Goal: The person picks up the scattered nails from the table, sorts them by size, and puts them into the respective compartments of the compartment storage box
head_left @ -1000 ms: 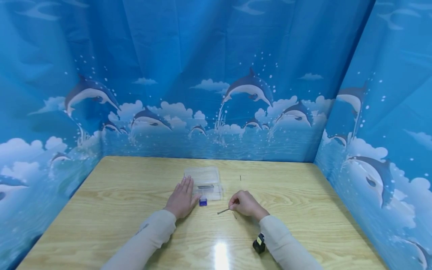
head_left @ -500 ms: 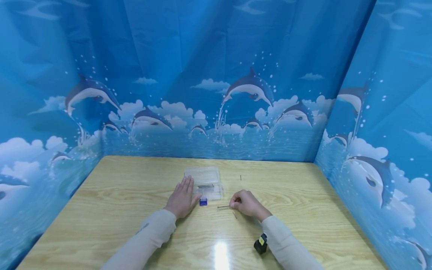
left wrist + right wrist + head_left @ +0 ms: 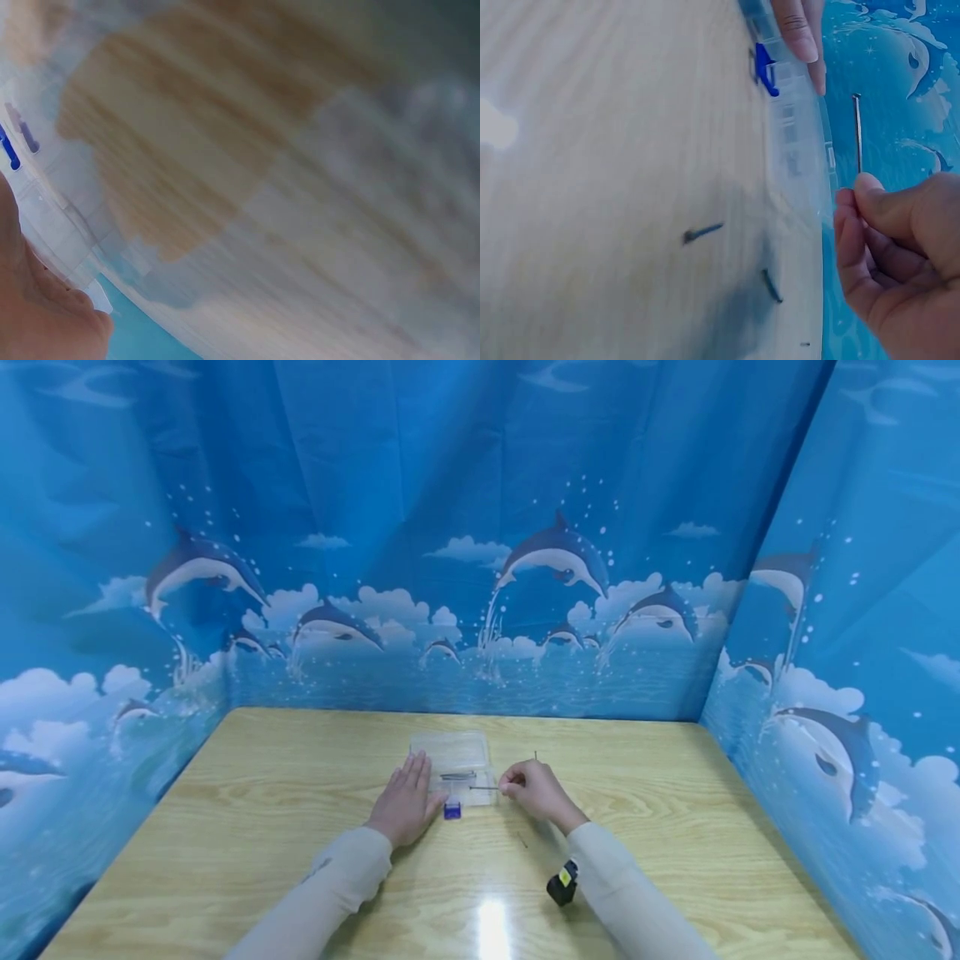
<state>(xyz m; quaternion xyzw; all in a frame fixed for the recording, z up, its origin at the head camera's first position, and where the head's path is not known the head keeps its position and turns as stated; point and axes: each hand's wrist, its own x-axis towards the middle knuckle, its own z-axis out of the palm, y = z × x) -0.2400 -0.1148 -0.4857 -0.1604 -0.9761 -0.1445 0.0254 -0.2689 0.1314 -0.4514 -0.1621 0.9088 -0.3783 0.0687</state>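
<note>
In the head view my right hand (image 3: 534, 789) pinches one end of a long nail (image 3: 483, 788) between thumb and fingers. The nail lies level over the right part of a clear plastic box (image 3: 480, 797), its head pointing left. The right wrist view shows the nail's shaft (image 3: 858, 135) and round head clearly. My left hand (image 3: 405, 799) rests with straight fingers along the box's left side, its thumb near the blue latch (image 3: 452, 811). Several long nails (image 3: 457, 775) lie inside the box. Its clear lid (image 3: 453, 747) is folded back, away from me.
A small nail (image 3: 522, 840) lies on the wooden table (image 3: 300, 760) in front of the right hand. Another thin one (image 3: 536, 756) stands out just beyond that hand. A black object with a yellow patch (image 3: 562, 883) is beside the right sleeve. Dolphin-printed curtains (image 3: 480, 527) surround the table.
My right hand has carried the long nail forward and slightly left, from the table in front of the box to over the box. My left hand has stayed in place.
</note>
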